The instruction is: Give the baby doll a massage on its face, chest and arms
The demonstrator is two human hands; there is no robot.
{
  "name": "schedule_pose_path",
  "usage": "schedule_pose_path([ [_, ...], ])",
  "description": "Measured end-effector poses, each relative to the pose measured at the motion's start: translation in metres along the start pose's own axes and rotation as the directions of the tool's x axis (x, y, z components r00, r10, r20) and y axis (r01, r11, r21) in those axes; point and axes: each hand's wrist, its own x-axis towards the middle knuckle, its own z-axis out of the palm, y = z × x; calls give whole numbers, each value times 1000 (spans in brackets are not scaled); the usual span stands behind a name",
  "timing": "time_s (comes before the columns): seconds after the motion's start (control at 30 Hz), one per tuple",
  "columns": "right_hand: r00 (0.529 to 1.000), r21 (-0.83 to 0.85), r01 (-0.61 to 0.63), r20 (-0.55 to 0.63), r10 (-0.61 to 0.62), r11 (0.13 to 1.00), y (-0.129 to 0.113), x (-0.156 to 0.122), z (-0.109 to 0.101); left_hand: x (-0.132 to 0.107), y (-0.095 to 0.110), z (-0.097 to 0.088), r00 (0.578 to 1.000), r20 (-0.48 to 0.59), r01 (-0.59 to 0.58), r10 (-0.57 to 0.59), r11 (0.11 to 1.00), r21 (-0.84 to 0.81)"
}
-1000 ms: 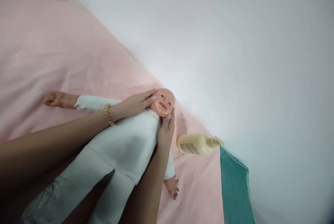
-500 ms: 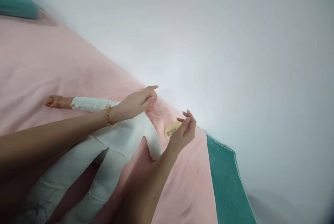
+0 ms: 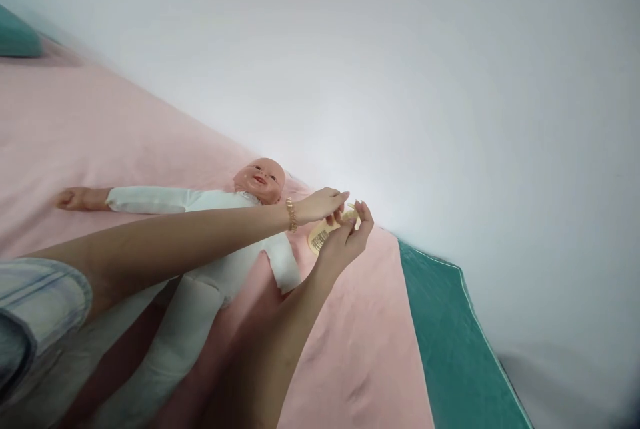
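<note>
A baby doll (image 3: 245,269) with a smiling head and white cloth body lies on its back on a pink sheet. Beside its head is a pale yellow bottle (image 3: 319,240) with small dark print. My left hand (image 3: 323,206), wearing a gold bracelet, reaches across the doll's chest. Its fingers are bent together at the bottle's upper part. My right hand (image 3: 345,239) is at the same end, its thumb and fingers curled around the bottle's narrow top. The fingers partly cover the bottle, so their exact grip is hard to see.
The pink sheet (image 3: 360,336) covers the bed, running along a white wall (image 3: 400,82). A green strip (image 3: 465,336) shows at the right end of the bed. At far left sits a green cushion-like object (image 3: 17,36).
My left hand has moved right, from over the doll's head to the bottle, uncovering the head. My right hand has stayed by the bottle. The view has shifted slightly.
</note>
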Motion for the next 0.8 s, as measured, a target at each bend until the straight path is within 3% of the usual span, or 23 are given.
schedule_pose_path([
  [0.1,998,-11,23,-51,-24,1000,-1,0,0,6,2,13,1000,-22,-22,22,1000,-9],
  [0.3,994,-22,16,-110,-18,1000,-4,-2,7,5,-2,22,986,-106,-105,128,975,195],
  [0.47,989,-25,-20,-145,16,999,-7,-2,12,3,-5,26,977,-88,-173,194,963,207],
  [0.67,988,-23,-36,-148,32,999,-15,-2,5,0,-2,25,971,-146,-161,191,968,194],
  [0.8,999,44,5,-39,-3,999,-30,-8,6,-20,2,21,961,-184,-171,208,965,198],
])
